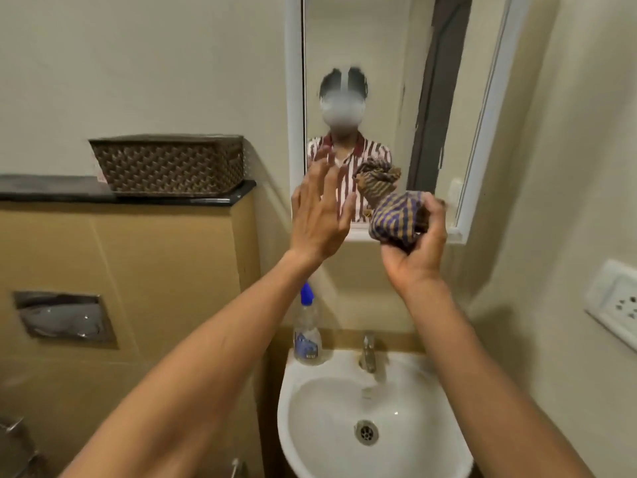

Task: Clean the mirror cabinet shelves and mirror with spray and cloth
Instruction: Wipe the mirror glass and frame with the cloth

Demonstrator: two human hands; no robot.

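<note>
A white-framed mirror cabinet (pixel 386 46) hangs on the wall above the sink, its door closed. My right hand (pixel 418 250) is raised in front of its lower right corner, shut on a bunched purple-and-yellow checked cloth (pixel 396 220). My left hand (pixel 319 215) is open with fingers spread, held up just before the mirror's lower left edge. A clear spray bottle with a blue nozzle (pixel 307 331) stands on the sink's back left rim, partly hidden by my left forearm.
A white basin (pixel 300 405) with a chrome tap (pixel 368 353) sits below. A woven brown basket (pixel 169 165) rests on a dark ledge (pixel 51 191) to the left. A white socket plate (pixel 617 301) is on the right wall.
</note>
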